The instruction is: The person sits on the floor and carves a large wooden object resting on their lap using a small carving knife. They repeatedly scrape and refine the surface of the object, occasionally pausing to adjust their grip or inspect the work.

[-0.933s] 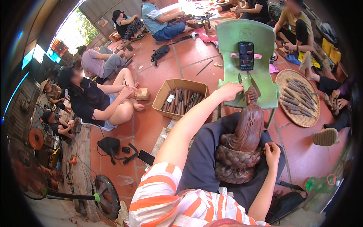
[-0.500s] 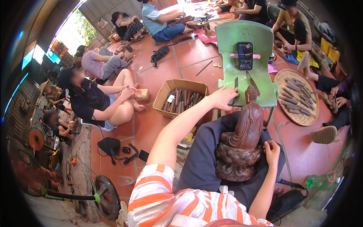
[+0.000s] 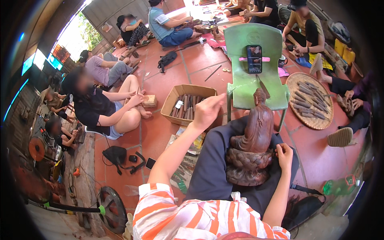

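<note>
A dark brown carved wooden statue [image 3: 259, 130] of a seated, robed figure on a lotus base stands upright between my thighs, its back toward me. My left hand [image 3: 209, 112] is raised near the cardboard box, fingers closed. A thin tool seems to stick out of it toward the chair, smeared by motion. My right hand [image 3: 284, 155] rests by the statue's right side with its fingers curled; whatever they may hold is hidden. Ahead is a green plastic chair [image 3: 236, 96], with a pointed blade [image 3: 264, 87] on its seat behind the statue's head.
A phone [image 3: 254, 60] leans on the chair's backrest. Left of the chair is a cardboard box [image 3: 170, 117] of wooden-handled tools; to the right, a round woven tray [image 3: 291, 86] holds more. Several people sit around on the red tiles. A green bottle [image 3: 340, 186] lies at right.
My left hand has lifted off the chair seat and drawn back to the left. The dark flat tool under its fingers is gone from the seat. My right hand stays by the statue.
</note>
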Available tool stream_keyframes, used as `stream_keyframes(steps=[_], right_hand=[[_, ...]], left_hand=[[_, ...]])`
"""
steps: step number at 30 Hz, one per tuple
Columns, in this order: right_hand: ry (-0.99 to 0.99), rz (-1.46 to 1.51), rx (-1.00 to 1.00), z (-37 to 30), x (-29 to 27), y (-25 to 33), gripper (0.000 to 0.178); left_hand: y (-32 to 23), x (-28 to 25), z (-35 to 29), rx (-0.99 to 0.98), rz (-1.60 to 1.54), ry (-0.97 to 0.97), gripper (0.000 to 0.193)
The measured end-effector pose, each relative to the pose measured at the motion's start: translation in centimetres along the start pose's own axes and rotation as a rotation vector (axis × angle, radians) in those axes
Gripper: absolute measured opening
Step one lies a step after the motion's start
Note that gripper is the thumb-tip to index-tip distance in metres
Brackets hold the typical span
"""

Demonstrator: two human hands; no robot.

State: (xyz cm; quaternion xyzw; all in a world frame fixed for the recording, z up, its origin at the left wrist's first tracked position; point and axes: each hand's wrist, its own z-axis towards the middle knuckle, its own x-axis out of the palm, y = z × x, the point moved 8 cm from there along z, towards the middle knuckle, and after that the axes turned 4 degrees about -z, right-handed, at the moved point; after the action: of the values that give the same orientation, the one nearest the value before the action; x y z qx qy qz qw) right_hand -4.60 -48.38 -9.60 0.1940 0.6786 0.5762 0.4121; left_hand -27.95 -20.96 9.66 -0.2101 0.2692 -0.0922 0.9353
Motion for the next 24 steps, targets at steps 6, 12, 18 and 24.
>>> stream_keyframes(steps=[6, 12, 18, 24], right_hand=[[-0.036, 0.322, -0.026, -2.2, 0.9, 4.9, 0.011], [0.380, 0.458, -0.227, -7.4, 7.2, 11.7, 0.042], [0.262, 0.289, -0.433, -8.0, 7.6, 14.0, 0.034], [0.085, 0.510, -0.050, -7.1, 4.3, 10.6, 0.037]], left_hand=[[-2.6, -1.8, -5.8, -0.658, -0.851, -0.310, 0.041], [-7.8, 8.4, -11.0, -0.934, -1.362, -0.020, 0.041], [-8.9, 11.0, -14.8, -0.984, -1.085, 0.340, 0.039], [-7.2, 9.7, -10.6, -0.859, -0.811, 0.601, 0.016]])
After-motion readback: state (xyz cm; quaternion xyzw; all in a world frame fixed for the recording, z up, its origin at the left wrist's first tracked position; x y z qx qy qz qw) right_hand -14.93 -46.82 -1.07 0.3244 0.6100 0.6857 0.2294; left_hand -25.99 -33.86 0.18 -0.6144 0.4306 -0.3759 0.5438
